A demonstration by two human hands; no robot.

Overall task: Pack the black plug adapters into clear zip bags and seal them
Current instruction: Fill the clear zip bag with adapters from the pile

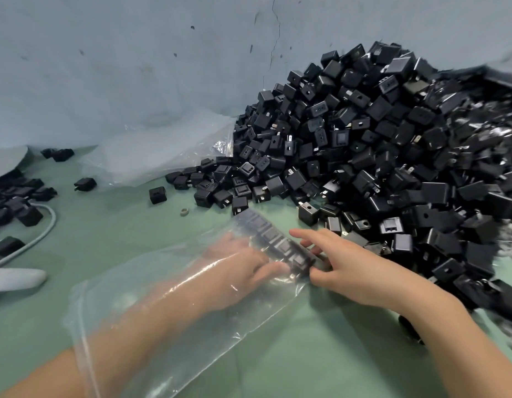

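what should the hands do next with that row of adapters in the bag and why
Probably push the row of adapters deeper toward the bag's closed end. The left hand is inside the clear zip bag steadying the row while the right hand presses from outside; the bag's mouth is unsealed.

A clear zip bag (174, 320) lies flat and diagonal on the green surface, its open mouth toward the viewer and its closed bottom far end at the fingertips. Inside, a row of black plug adapters (277, 244) stands side by side along that bottom, just beyond the fingers of the left hand and touching the fingers of the right hand through the plastic. A big heap of loose black adapters (378, 145) rises just behind and right of the fingers.
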